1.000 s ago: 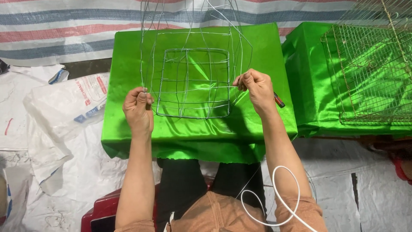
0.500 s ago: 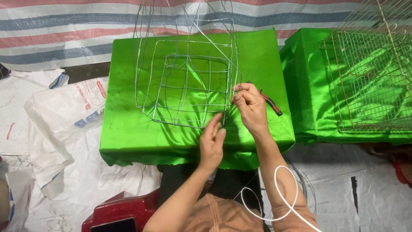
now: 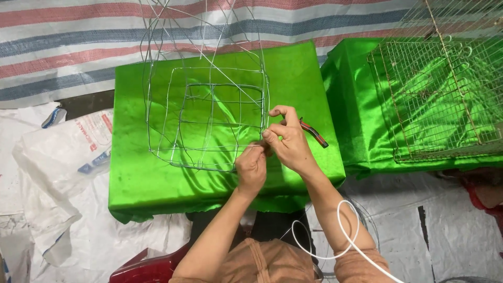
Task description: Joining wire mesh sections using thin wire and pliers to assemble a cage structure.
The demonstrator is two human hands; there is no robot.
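Wire frame (image 3: 209, 118) lying on the green-draped table (image 3: 141, 183), its near right corner close to the table's front edge. Left hand (image 3: 251, 169) closed, fingertips pinched on a wire at that corner. Right hand (image 3: 287, 140) just beside it and touching, thumb and forefinger pinched on the same corner, remaining fingers loosely curled. Pliers (image 3: 313, 133) with red handles behind the right hand, near the table's right edge; whether the hand holds them cannot be told. Second green table (image 3: 356, 120) to the right carries a wire-mesh cage (image 3: 440, 99). White cord (image 3: 340, 236) loops over the right forearm.
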